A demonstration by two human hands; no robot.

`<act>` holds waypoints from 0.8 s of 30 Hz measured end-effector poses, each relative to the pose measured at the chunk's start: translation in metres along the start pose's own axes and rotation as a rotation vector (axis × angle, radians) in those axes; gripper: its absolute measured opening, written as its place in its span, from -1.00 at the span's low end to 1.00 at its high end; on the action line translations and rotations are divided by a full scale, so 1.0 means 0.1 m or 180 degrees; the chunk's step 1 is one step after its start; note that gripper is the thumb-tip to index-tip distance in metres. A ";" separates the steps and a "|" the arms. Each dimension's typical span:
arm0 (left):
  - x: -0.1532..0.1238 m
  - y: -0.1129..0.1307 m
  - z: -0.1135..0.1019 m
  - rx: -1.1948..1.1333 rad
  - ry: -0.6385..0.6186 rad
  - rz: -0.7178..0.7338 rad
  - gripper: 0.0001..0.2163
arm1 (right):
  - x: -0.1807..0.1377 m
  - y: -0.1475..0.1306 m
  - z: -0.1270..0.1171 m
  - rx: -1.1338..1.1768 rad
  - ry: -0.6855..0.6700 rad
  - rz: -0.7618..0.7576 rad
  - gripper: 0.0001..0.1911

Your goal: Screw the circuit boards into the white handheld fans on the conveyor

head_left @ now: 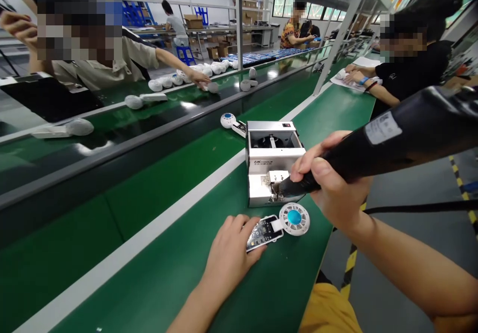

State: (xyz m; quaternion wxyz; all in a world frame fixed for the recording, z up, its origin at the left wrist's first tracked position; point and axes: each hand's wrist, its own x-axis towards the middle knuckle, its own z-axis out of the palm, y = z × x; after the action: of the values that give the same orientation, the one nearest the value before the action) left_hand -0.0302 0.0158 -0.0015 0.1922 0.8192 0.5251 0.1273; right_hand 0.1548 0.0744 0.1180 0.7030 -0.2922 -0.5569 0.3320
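My right hand [336,183] is wrapped round a black electric screwdriver [358,139], tilted with its tip down at the front of a silver screw feeder [276,159]. Whether a screw sits on the tip is hidden. On the green bench, my left hand [235,241] grips a handheld fan [268,229] by its handle. That handle lies uncovered, showing a dark circuit board, and the round white head with a blue centre [294,217] points right, just in front of the feeder.
Behind the feeder lies another opened fan [228,120]. A conveyor [179,124] with several wrapped white fans runs along the left. One co-worker [123,59] reaches over it; another [411,49] sits at the right. A metal post [239,29] rises beyond the feeder.
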 end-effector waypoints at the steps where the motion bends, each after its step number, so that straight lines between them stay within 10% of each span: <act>1: 0.00 0.00 0.00 -0.0017 0.0005 0.0013 -0.58 | -0.01 -0.01 0.00 -0.0039 -0.0025 0.0009 -0.80; 24: 0.00 0.03 0.02 -0.0069 0.0021 0.0031 -0.54 | -0.41 0.16 0.04 0.0260 -0.0710 0.0616 -0.75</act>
State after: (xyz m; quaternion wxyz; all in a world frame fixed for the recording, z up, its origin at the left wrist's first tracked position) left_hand -0.0264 0.0144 -0.0017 0.1987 0.8193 0.5203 0.1366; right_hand 0.1420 0.0525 0.0821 0.6128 -0.2769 -0.5868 0.4510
